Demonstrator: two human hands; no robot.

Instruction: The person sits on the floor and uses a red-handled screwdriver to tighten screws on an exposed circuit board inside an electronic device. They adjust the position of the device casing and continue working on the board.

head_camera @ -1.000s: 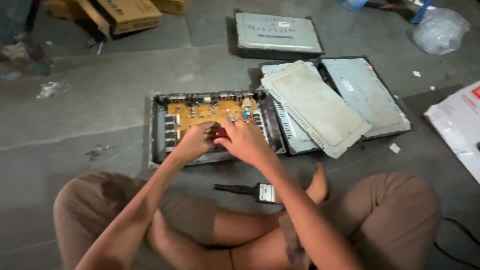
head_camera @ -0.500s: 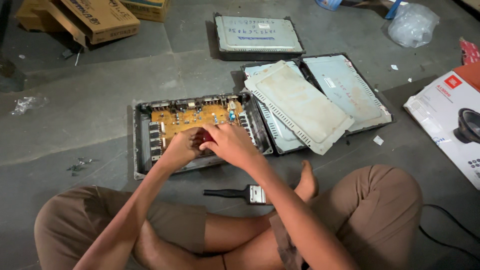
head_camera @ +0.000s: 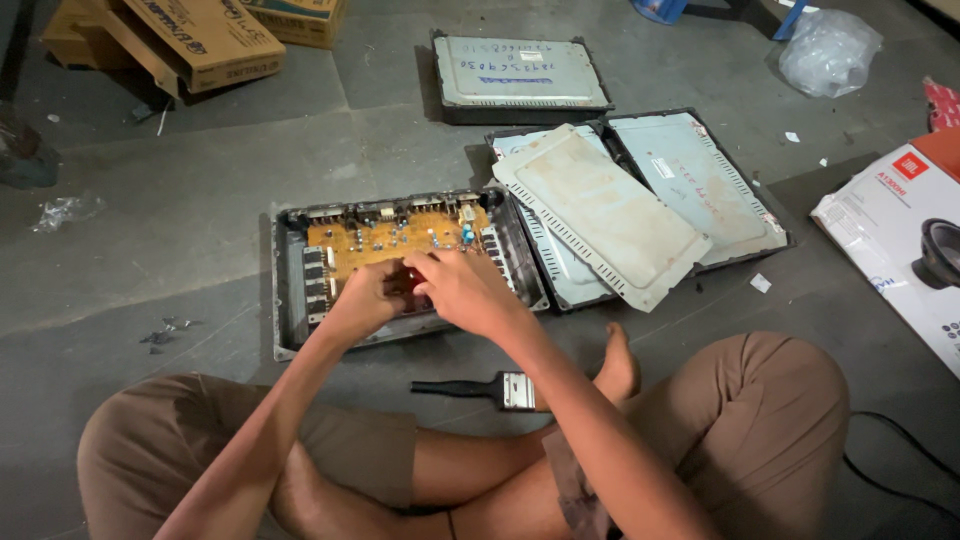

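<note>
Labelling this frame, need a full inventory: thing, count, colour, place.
open chassis: 1, dark, floor centre, under both hands
circuit board: 1, orange, inside chassis
brush: 1, black handle, floor by the foot
loose cover: 1, pale grey, tilted across two units
closed units: 3, grey; one top centre, two under the cover
cardboard boxes: at least 2, brown, top left
printed carton: 1, white and orange, right edge
plastic bag: 1, clear, top right
cable: 1, black, bottom right
left hand: on the board
right hand: on the board

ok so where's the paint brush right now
In the head view the paint brush lies on the floor just in front of the crossed legs, below the open amplifier chassis and under the right forearm.
</note>
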